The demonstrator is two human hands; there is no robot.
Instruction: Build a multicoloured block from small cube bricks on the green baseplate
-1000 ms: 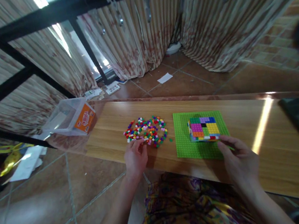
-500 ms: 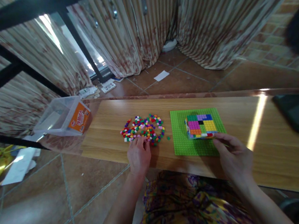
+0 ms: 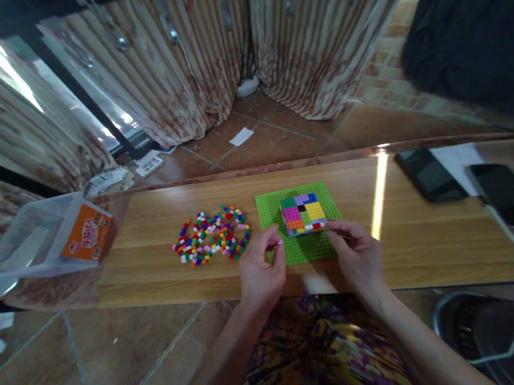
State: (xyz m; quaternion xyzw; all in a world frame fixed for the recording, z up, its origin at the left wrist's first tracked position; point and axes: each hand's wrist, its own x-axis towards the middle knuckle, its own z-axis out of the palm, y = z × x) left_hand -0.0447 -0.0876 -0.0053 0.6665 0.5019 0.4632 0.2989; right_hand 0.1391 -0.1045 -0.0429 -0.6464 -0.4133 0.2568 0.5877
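Note:
A multicoloured block of toy building bricks (image 3: 302, 212) stands on a green baseplate (image 3: 266, 204). My right hand (image 3: 357, 253) is closed in a pinch at the block's near right corner, thumb and forefinger touching it. Over the baseplate's near left corner is my left hand (image 3: 262, 265), its thumb and forefinger pinched on a small pale pink brick (image 3: 280, 242). To the left of that hand, loose small bricks (image 3: 214, 230) of many colours lie spread on the wooden table (image 3: 142, 261).
A clear plastic box (image 3: 31, 236) with an orange label stands beyond the table's left end. On the right lie a dark device (image 3: 431, 175), a white paper (image 3: 459, 157) and a black phone (image 3: 511, 193). A dark chair-like thing (image 3: 505, 335) is at lower right.
My left hand has left the loose bricks and moved right to the baseplate with a small brick. My right hand stays at the block's corner. The view has swung right.

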